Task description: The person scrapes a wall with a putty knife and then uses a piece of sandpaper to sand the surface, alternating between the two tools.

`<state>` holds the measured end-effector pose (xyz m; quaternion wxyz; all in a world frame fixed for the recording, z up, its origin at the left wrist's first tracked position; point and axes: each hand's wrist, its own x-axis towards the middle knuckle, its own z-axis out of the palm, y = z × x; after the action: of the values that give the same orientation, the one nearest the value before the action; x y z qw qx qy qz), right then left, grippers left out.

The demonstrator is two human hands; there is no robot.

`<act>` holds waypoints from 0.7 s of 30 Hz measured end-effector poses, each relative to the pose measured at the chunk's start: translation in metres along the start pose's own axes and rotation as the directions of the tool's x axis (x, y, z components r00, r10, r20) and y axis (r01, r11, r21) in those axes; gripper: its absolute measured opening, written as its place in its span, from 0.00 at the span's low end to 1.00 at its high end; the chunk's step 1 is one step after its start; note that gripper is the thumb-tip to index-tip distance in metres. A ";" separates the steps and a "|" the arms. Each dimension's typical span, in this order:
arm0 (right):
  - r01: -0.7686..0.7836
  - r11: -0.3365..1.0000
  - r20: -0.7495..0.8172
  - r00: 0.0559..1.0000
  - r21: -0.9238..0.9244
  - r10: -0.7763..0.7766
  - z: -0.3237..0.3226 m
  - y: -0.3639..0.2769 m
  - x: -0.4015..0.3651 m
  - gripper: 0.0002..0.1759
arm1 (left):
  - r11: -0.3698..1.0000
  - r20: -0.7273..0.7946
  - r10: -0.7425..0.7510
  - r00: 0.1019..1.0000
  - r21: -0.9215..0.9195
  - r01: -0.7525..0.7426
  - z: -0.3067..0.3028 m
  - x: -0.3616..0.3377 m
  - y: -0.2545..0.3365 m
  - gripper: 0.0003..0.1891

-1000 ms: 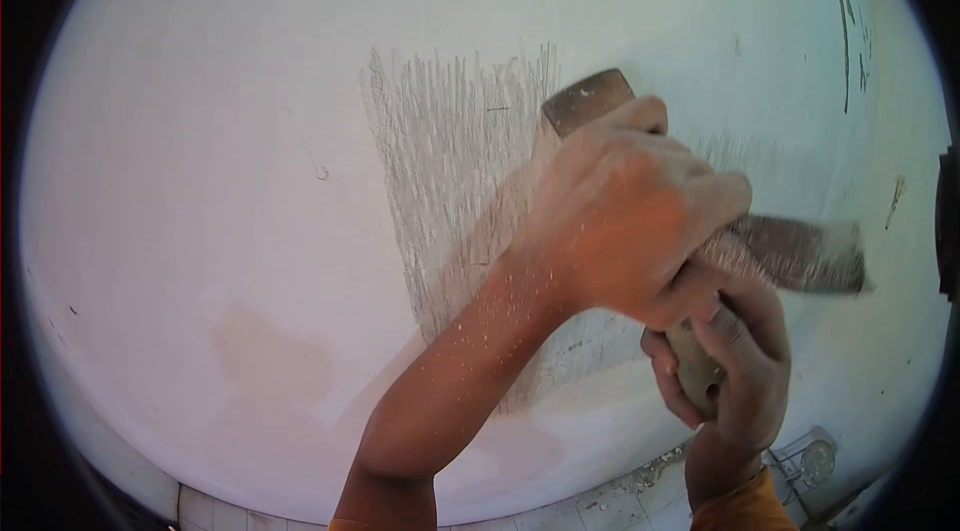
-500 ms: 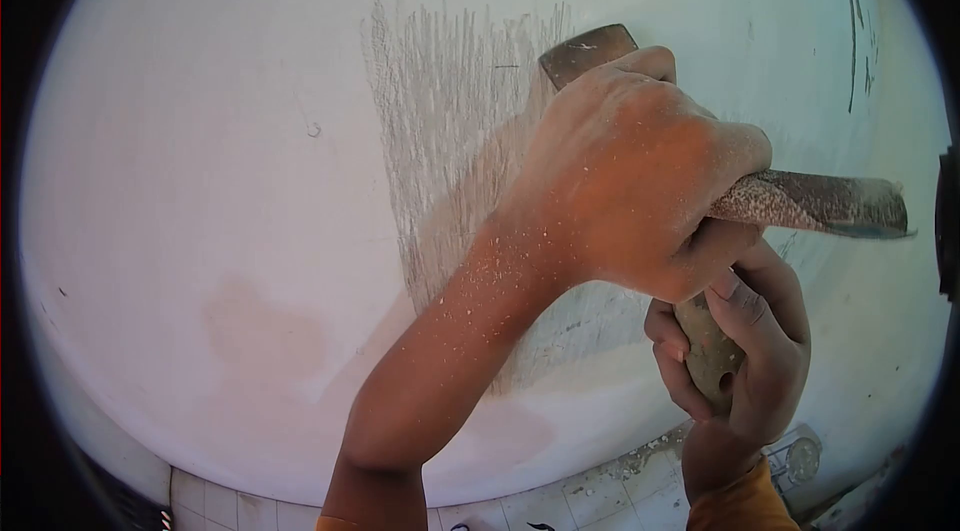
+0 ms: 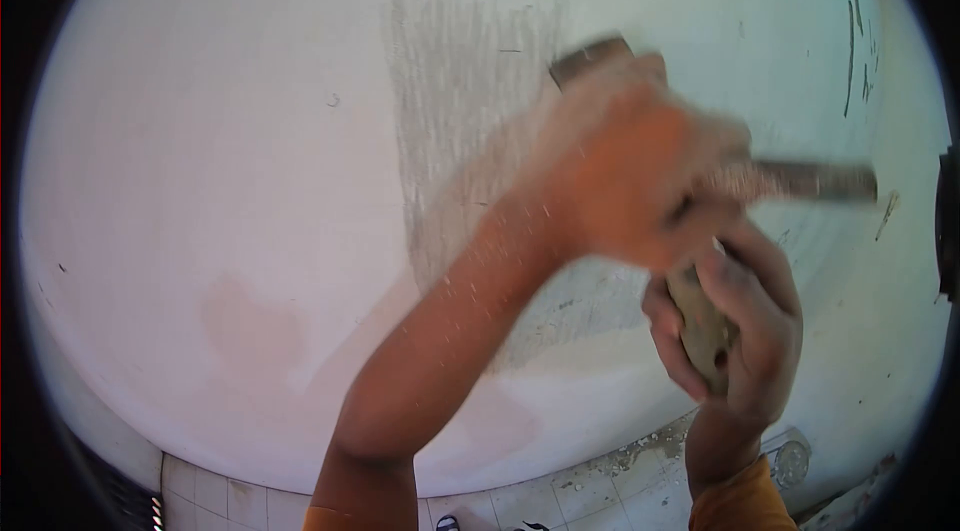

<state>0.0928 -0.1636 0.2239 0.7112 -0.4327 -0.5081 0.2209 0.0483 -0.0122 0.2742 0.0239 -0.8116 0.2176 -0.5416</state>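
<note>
My right hand is closed round the worn handle of a scraper, which has a hole near its lower end. Higher up, the tool's flat dark metal end shows beyond my left hand, against the white wall. My left hand, blurred by motion, is wrapped over the middle of the tool. A dusty dark bar juts rightward from its grip; what kind of thing it is I cannot make out. Pale dust covers the hand and forearm.
A patch of grey vertical scratches marks the wall behind my left arm. Dark strokes run down its right side. Below lies a tiled floor with crumbs of debris along the wall's foot.
Both hands and the tool have shifted slightly left and up in view. The dusty bar has moved left with my left hand, which is now more blurred.
</note>
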 end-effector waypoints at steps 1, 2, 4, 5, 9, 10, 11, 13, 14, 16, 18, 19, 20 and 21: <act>0.000 1.000 0.025 1.000 0.000 0.000 0.001 -0.005 0.006 0.17 | 0.999 0.012 -0.017 1.000 0.049 0.016 -0.003 0.003 0.000 0.11; 0.001 1.000 0.051 0.999 0.003 -0.001 0.001 -0.007 0.007 0.17 | 0.995 0.024 -0.033 0.999 0.100 0.031 -0.007 0.004 -0.001 0.12; -0.068 0.995 0.063 0.996 0.071 0.063 -0.005 0.010 0.001 0.17 | 0.990 0.041 -0.019 0.999 0.141 0.013 -0.002 -0.004 0.004 0.13; -0.125 0.988 0.072 0.990 0.089 0.119 -0.011 0.024 -0.011 0.16 | 0.991 0.049 0.014 0.999 0.130 -0.020 0.010 -0.023 0.005 0.13; -0.465 0.876 0.043 0.885 0.130 0.463 -0.030 0.096 -0.080 0.13 | 0.990 0.206 -0.130 0.970 0.081 0.115 0.050 -0.122 0.052 0.17; -0.580 0.800 0.020 0.811 0.152 0.584 -0.055 0.118 -0.087 0.11 | 0.978 0.251 -0.203 0.946 0.095 0.185 0.082 -0.146 0.057 0.18; -0.629 0.767 0.074 0.777 0.127 0.625 -0.064 0.145 -0.107 0.11 | 0.962 0.283 -0.271 0.920 0.043 0.270 0.097 -0.182 0.071 0.18; -0.746 0.657 0.170 0.665 0.104 0.728 -0.076 0.196 -0.145 0.11 | 0.893 0.314 -0.423 0.850 -0.013 0.449 0.126 -0.258 0.105 0.17; -0.810 0.578 0.213 0.585 0.101 0.782 -0.078 0.217 -0.161 0.11 | 0.844 0.309 -0.506 0.805 -0.018 0.537 0.141 -0.296 0.125 0.16; -0.896 0.400 0.302 0.443 0.196 0.844 -0.075 0.249 -0.189 0.11 | 0.549 0.371 -0.778 0.507 0.010 0.836 0.164 -0.366 0.178 0.11; -0.947 0.259 0.364 0.312 0.188 0.878 -0.074 0.293 -0.231 0.11 | 0.263 0.456 -0.866 0.207 0.061 0.963 0.162 -0.395 0.229 0.09; -0.964 0.171 0.399 0.241 0.203 0.885 -0.072 0.305 -0.250 0.11 | 0.200 0.494 -0.855 0.160 0.029 0.979 0.159 -0.412 0.248 0.10; -0.972 0.081 0.432 0.171 0.221 0.885 -0.068 0.315 -0.270 0.11 | 0.134 0.537 -0.836 0.114 -0.002 0.991 0.156 -0.432 0.265 0.12; -0.962 0.065 0.476 0.189 0.264 0.859 -0.066 0.324 -0.291 0.10 | 0.062 0.586 -0.807 0.068 -0.030 0.998 0.150 -0.443 0.279 0.13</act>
<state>0.0812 -0.2375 -0.2105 0.4415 -0.4217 -0.1051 0.7850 -0.0509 -0.1256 -0.2490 -0.4672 -0.8279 -0.2595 -0.1701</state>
